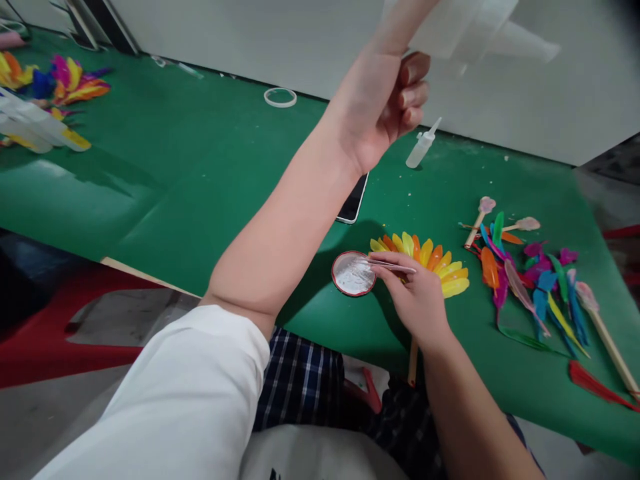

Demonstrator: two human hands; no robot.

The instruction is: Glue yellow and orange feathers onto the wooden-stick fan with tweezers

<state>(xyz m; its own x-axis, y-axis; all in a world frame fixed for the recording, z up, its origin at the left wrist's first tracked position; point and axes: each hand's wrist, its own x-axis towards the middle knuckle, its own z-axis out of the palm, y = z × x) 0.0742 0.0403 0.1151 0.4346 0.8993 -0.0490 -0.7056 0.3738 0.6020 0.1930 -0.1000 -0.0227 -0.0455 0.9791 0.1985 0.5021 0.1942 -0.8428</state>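
My left hand (407, 100) is raised at the top, with several fingers curled in and the rest running out of view. A blurred, translucent white nozzle-like shape (480, 33) shows beside it; whether my hand grips it is unclear. My right hand (417, 293) pinches thin pinkish tweezers (395, 265), their tips over a small red-rimmed bowl (334, 283) of whitish, shiny material (354, 275). Partly behind that hand lies a fan of yellow and orange feathers (454, 273). A wooden stick (413, 363) shows below the hand, near the table's front edge.
On the green table (225, 167) stand a small squeeze bottle (421, 150), a roll of tape (280, 98) and a phone (354, 200) partly under my forearm. Colourful feathers (543, 287) and sticks (607, 337) lie at right. More feathers (75, 80) sit far left.
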